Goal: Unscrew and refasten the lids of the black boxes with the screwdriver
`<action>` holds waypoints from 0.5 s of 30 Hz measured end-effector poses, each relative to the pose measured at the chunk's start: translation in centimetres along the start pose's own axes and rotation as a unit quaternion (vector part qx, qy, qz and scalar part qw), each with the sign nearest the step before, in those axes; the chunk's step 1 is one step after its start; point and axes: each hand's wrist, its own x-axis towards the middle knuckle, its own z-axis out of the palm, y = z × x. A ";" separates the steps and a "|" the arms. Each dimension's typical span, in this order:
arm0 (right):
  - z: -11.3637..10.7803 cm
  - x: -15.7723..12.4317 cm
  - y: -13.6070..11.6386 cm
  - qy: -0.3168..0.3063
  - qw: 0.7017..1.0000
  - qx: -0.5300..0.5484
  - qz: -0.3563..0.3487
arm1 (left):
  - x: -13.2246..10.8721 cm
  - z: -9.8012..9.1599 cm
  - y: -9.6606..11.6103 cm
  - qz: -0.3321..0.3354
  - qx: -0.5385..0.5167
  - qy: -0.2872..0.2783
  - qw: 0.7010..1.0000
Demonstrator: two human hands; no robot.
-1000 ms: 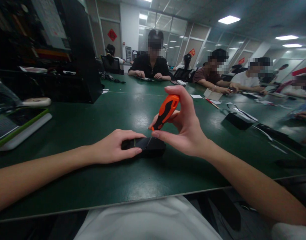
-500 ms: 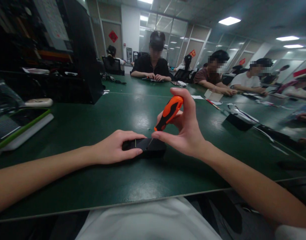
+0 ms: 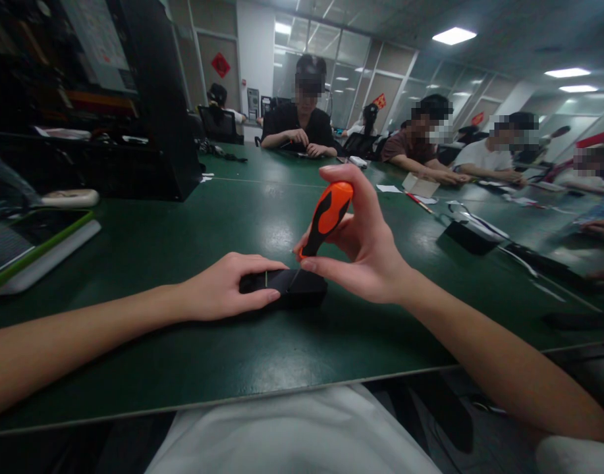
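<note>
A black oblong box-like device [image 3: 306, 287] lies on the green table in front of me. My left hand [image 3: 230, 288] grips its left end, thumb along the near side and fingers over the far side. In my right hand [image 3: 365, 253] is an orange and black screwdriver [image 3: 331, 214], tilted with its handle up to the right. The index finger arches over the handle's end, while thumb and other fingers pinch it low down. Its thin shaft slants down to the top of the device; the exact tip contact is too small to make out.
The green table [image 3: 222, 375] stretches away to several seated people. A black cabinet [image 3: 148, 112] stands at the left, near a green-edged tray-like item [image 3: 45, 253]. To the right lie a black box [image 3: 467, 237] with white cables and a small cardboard piece [image 3: 420, 187].
The screwdriver handle has shifted slightly left and become a little more upright, with my right hand's fingers moving along. My left hand keeps its hold on the device.
</note>
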 end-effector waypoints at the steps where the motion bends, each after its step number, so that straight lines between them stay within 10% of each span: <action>1: -0.1 0.0 -0.2 -0.008 1.000 0.002 -0.002 | 0.0 0.0 0.0 0.001 0.000 -0.001 1.000; 15: 0.3 -0.3 0.1 -0.003 0.996 -0.027 -0.084 | 0.0 0.0 0.0 0.001 -0.006 -0.004 1.000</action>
